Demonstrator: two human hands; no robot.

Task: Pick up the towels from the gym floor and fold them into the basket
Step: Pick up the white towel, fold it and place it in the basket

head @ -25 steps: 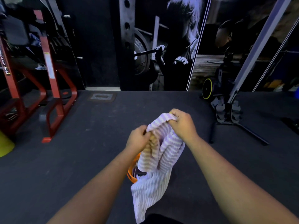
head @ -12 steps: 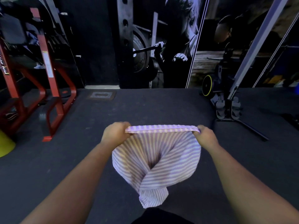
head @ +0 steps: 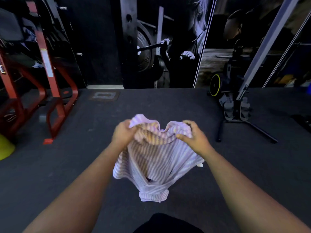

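The dark gym floor [head: 67,165] fills most of the view. A big picture wall [head: 168,39] stands at the back. A red metal frame [head: 50,81] is on the left, with a white label too blurry to read. A black stand [head: 239,111] is on the right. The striped towel [head: 156,158] hangs in the air over the floor. The left hand [head: 123,134] grips its top edge, fingers curled tight. The right hand [head: 196,137] grips the other top corner.
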